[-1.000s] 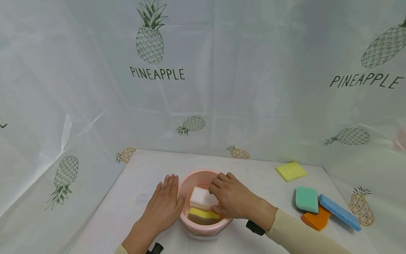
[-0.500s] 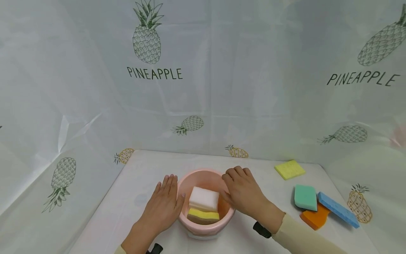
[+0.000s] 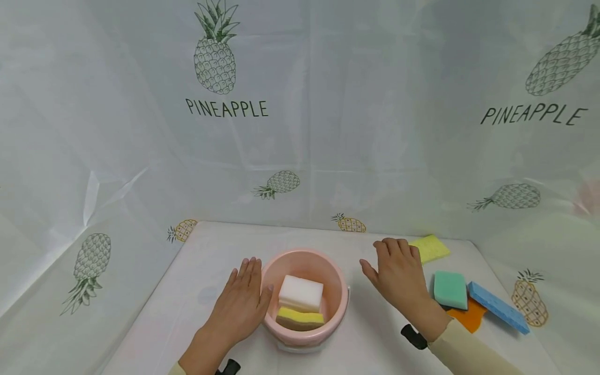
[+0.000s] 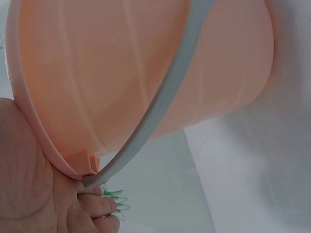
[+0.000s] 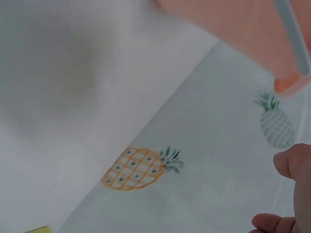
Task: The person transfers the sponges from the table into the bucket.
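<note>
Left hand (image 3: 241, 304) presses bucket (image 3: 339, 291) (handle (image 4: 160, 104) shows wrist-side only).

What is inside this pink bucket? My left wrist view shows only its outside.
Observer: A white sponge and a yellow sponge sit inside the pink bucket.
Operator: Where's the other hand?
Observer: The right hand hovers open over the table, right of the bucket.
Operator: More sponges?
Observer: Yes: a yellow cloth, a green sponge, a blue sponge and an orange one.
</note>
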`<move>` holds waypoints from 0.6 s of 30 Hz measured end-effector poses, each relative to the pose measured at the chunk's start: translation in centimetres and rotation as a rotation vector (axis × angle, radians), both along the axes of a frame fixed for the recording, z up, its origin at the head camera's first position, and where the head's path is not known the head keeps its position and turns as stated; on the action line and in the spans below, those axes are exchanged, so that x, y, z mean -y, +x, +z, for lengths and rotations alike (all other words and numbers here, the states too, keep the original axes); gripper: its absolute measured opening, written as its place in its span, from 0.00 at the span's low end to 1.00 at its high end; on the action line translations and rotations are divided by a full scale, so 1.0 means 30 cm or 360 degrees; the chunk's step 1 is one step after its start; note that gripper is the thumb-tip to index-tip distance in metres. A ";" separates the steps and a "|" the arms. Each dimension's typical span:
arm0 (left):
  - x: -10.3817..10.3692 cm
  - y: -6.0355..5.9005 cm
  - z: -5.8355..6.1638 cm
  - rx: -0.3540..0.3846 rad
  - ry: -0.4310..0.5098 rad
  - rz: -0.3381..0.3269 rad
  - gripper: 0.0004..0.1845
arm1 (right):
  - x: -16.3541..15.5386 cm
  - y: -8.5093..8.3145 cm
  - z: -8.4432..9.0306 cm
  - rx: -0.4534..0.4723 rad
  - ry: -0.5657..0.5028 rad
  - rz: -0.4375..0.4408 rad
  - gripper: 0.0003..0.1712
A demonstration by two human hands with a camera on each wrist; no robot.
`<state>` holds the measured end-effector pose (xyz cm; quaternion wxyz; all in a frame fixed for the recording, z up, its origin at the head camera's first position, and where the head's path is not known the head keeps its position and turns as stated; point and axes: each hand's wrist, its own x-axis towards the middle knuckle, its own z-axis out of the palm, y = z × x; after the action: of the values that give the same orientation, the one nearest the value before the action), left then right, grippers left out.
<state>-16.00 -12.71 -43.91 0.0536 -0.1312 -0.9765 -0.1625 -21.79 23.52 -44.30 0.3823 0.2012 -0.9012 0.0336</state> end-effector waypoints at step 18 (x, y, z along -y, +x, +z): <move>0.002 0.002 -0.003 0.0013 0.0021 -0.0015 0.38 | -0.285 0.047 -0.167 0.0123 -0.0002 -0.0504 0.40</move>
<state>-15.93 -12.77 -44.00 0.0497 -0.1349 -0.9750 -0.1696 -20.39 32.07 -49.30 0.3478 0.0551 -0.9358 -0.0188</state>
